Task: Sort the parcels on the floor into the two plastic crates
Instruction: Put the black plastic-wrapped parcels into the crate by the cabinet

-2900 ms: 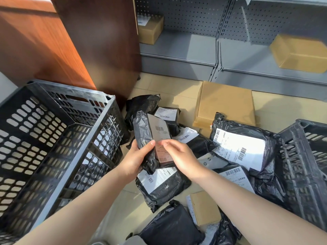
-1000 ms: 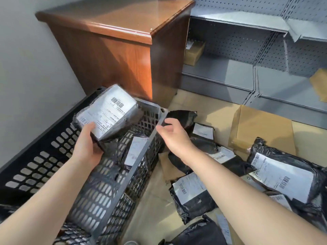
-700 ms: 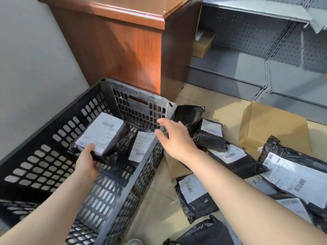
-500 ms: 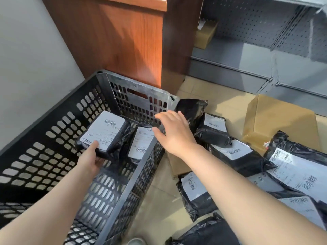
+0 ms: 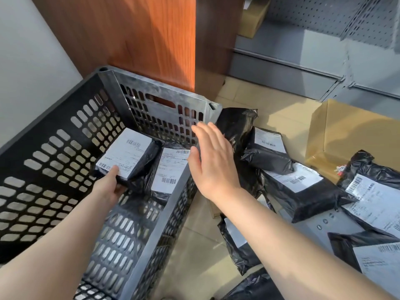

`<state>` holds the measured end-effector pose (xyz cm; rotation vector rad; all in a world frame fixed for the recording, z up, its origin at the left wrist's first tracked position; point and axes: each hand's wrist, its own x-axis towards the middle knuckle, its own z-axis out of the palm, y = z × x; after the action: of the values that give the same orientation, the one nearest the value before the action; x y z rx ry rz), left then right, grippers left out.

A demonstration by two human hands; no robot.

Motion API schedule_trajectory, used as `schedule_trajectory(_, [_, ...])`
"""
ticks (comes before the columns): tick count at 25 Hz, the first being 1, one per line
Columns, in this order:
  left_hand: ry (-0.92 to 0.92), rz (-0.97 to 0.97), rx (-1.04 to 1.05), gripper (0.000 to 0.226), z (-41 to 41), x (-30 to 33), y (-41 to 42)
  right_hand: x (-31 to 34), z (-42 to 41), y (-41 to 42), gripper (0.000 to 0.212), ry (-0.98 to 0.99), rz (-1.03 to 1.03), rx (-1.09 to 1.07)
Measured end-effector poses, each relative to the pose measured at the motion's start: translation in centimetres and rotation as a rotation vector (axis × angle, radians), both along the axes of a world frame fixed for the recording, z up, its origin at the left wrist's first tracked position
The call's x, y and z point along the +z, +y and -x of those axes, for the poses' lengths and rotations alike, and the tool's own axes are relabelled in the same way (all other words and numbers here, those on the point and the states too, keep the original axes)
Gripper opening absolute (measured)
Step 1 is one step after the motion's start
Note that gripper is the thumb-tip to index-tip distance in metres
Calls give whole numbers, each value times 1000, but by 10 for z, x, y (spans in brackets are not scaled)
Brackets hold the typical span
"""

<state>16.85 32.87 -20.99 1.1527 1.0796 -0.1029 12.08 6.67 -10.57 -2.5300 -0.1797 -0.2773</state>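
On the tiled floor, the left hand pinched a boxy, seemingly light black-wrapped parcel by its near edge inside the black crate. The right hand hovered, fingers spread. The slick wrap probably favoured gripping edges.

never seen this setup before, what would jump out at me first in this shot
First, the big black perforated crate filling the left side, where the left hand grips a black parcel with a white label beside a second labelled parcel lying inside. Then the right hand, open above the crate's near rim. To its right, a heap of black labelled mailer bags covers the floor beside a brown cardboard box.
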Motion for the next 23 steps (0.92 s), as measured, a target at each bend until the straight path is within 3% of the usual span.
schedule_trajectory(6, [8,-69,-17,35,-16,-16,-16,-6,-2,0,54,1,-105,21])
schedule_trajectory(11, [0,49,-6,44,-18,-12,-31,-10,-3,-2,51,-12,-171,42])
schedule_trajectory(18, [55,30,-47,57,-14,6,-33,-1,-2,-5,47,62,-134,63])
schedule_trajectory(23, [4,-37,5,40,-8,39,-40,22,4,-15,56,223,-154,137])
